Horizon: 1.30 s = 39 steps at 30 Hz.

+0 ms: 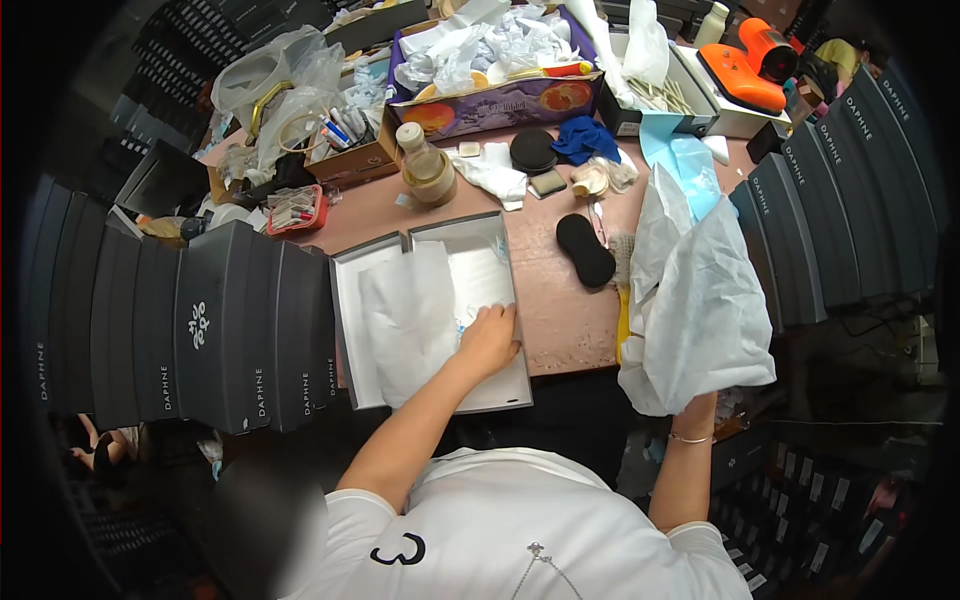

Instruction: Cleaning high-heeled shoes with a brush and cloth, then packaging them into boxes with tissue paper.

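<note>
My left hand (490, 340) reaches into an open grey shoebox (522, 378) with a white inside, at its right wall. Its fingers are curled down; what is in them, if anything, is hidden. A small blue-and-white scrap (463, 326) shows beside the thumb side. Translucent white tissue paper (405, 310) lies across the left part of the box. On the right, my right hand (698, 408) is mostly covered by a large crumpled white sheet (695, 300), which it holds up above the table's front edge.
Dark shoeboxes are stacked at left (225, 320) and right (800, 240). Behind lie a black sponge (585, 250), a yellow-handled brush (624, 310), a bottle (415, 150) by a tape roll (433, 182), a purple carton (495, 110) of crumpled paper and an orange device (740, 75).
</note>
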{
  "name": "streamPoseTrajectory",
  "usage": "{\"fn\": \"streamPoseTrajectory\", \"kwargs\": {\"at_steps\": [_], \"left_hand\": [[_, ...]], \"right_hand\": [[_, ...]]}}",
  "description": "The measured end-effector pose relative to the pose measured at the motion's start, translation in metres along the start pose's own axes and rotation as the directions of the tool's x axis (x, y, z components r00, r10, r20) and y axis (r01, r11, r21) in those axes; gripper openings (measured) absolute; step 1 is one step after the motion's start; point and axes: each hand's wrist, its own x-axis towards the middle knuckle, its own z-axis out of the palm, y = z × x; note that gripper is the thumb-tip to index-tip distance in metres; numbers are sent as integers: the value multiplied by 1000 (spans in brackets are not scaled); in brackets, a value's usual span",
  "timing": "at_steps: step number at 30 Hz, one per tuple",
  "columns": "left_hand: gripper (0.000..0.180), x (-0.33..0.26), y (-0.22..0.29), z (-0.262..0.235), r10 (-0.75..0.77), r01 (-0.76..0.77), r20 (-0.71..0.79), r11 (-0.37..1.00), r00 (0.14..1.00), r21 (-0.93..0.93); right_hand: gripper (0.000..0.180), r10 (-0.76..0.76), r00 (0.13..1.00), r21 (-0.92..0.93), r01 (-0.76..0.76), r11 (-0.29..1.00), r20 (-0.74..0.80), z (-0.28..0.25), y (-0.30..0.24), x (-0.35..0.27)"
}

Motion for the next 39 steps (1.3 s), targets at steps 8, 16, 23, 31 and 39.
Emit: {"fn": "streamPoseTrajectory", "kwargs": {"at_steps": [8,16,23,31,39], "left_hand": [[11,-7,-26,-2,-271,5,-363,807,891,-590],[29,-47,24,-32,54,-450,-655,768,754,-455],[38,-76,8,-48,-176,-290,-365,346,914,-892],[51,-76,-3,-60,-51,54,-17,920,999,387],[61,-22,-15,0,-161,161,-53,987,986,14]], "right_hand": [[61,83,995,109,-88,990,54,20,20,3],[56,339,920,-10,-344,939,197,97,96,9],[51,216,960,-182,-184,966,177,122,91,35],[53,3,991,-249,31,968,136,73,31,24],[32,-314,935,-464,207,861,-167,21,7,24]]}}
